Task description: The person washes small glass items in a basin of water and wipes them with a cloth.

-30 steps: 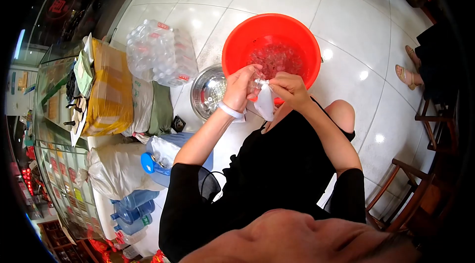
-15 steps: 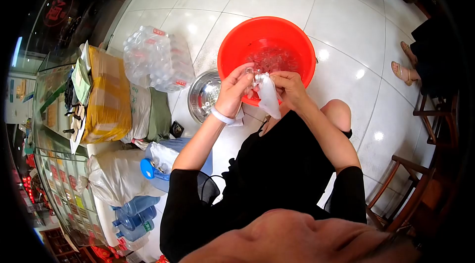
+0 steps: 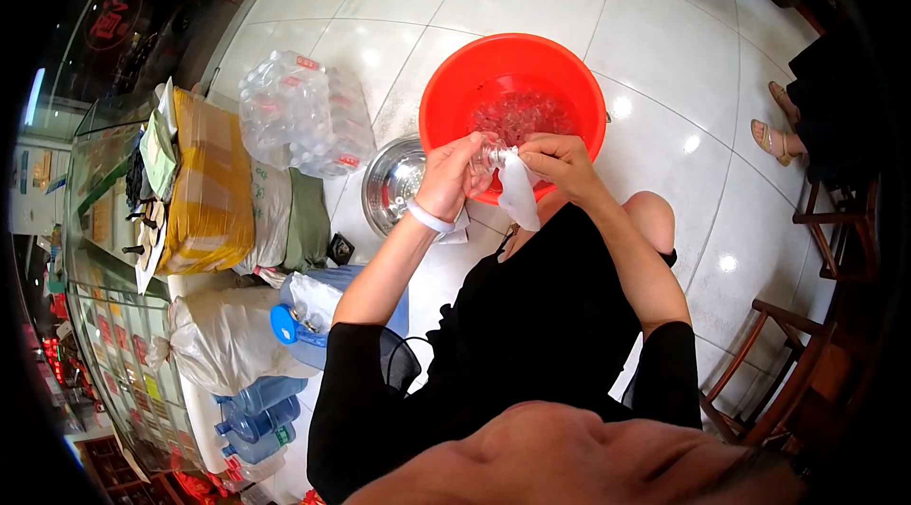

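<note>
Over the near edge of a red plastic basin (image 3: 444, 92), my left hand (image 3: 446, 184) is closed round a small clear glass piece (image 3: 486, 156), perhaps a little cup; its full shape is partly hidden by my fingers. My right hand (image 3: 567, 169) pinches a white cloth (image 3: 518, 196) against the mouth of the glass piece, and the cloth's loose end hangs down. In the basin lie many small clear pieces (image 3: 522, 116) in water, too small to tell apart. A shiny steel bowl (image 3: 381, 187) stands on the floor left of the basin, partly behind my left hand.
Shrink-wrapped plastic bottles (image 3: 304, 116) stand left, beside a taped cardboard box (image 3: 213, 187) and sacks. A large blue water bottle (image 3: 370, 287) is near my left arm. At right are a person's sandalled feet (image 3: 783, 137) and a wooden chair (image 3: 778, 344).
The left hand has turned slightly and shows more of the glass piece. The right-hand fingers have shifted a little over the cloth, which still hangs from them.
</note>
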Tool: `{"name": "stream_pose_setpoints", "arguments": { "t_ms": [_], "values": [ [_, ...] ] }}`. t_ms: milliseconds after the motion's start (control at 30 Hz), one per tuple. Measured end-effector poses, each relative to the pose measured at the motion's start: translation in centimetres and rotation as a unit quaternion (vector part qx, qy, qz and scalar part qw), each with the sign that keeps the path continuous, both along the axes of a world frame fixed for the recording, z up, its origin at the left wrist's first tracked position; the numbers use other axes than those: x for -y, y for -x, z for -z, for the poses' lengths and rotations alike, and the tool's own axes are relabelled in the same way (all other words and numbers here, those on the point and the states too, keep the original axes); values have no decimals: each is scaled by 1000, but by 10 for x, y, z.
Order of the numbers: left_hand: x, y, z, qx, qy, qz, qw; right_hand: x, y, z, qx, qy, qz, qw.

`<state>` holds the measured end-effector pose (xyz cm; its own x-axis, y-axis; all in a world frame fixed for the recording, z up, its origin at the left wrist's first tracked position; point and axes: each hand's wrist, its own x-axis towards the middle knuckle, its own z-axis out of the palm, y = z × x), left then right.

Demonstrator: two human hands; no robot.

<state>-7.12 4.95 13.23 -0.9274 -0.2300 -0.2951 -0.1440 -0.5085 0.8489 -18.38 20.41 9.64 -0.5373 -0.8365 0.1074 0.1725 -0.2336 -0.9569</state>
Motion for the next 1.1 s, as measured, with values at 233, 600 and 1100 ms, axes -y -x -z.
{"name": "stream_pose_setpoints", "arguments": {
  "t_ms": [233,600,1100],
  "values": [
    [-5,-2,-1,-6,22,-15,1000,3,-3,0,122,-9,9,993],
    [-11,-1,1,-47,40,-43,997,7,-1,7,263,-5,4,965],
    [-13,5,5,-2,53,-123,991,2,3,4,-26,-8,40,999]
  ]
}}
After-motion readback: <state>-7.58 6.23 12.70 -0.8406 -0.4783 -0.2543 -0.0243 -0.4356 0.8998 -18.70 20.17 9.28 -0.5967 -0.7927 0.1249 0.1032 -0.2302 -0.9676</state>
